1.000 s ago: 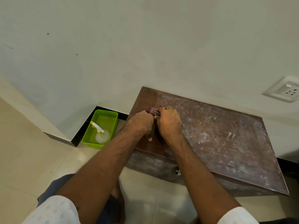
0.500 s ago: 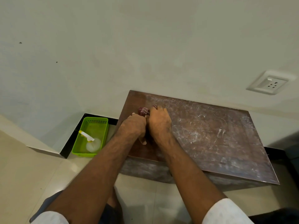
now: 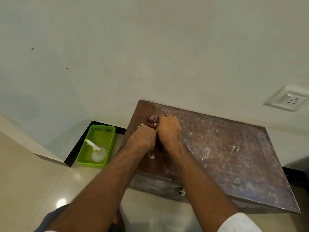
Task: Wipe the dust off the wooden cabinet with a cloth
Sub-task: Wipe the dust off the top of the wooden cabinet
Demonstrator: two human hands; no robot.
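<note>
A low dark wooden cabinet point(image 3: 225, 153) stands against the wall, its top streaked with white dust except for a cleaner strip at the left end. A bunched red checked cloth point(image 3: 152, 120) lies on that left end near the back edge. My left hand point(image 3: 143, 139) and my right hand point(image 3: 169, 131) are side by side on it, both with fingers curled round the cloth. Most of the cloth is hidden under the hands.
A green plastic basket point(image 3: 111, 144) with a white spray bottle point(image 3: 97, 152) in it sits on the tiled floor, left of the cabinet by the wall. A wall socket point(image 3: 286, 101) is at the right. A metal knob point(image 3: 182, 191) sticks out of the cabinet front.
The view has shifted a little between frames. Both hands stay on the cloth at the cabinet's left end, with hardly any movement across the top.
</note>
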